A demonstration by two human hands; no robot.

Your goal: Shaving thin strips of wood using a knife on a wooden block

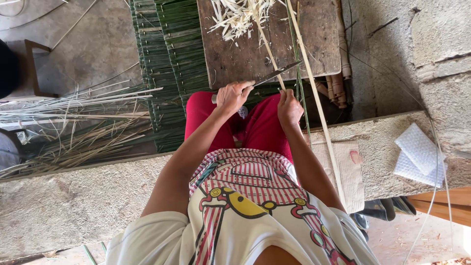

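My left hand (233, 95) is closed on the handle of a knife (277, 72), whose dark blade points right across the near edge of a wooden board (314, 44). My right hand (289, 108) pinches a thin pale bamboo strip (267, 46) that runs up over the board; the blade meets this strip just above my fingers. A longer pale strip (319, 108) slants from the board past my right arm. Pale shavings (235, 19) lie heaped at the board's far end. My knees in red trousers (265, 130) are below both hands.
I sit on a concrete ledge (73, 201). Green strips (167, 59) are laid in rows left of the board, and loose pale strips (73, 122) are piled further left. Cardboard (349, 167) and white bubble-wrap pieces (419, 154) lie on the ledge at right.
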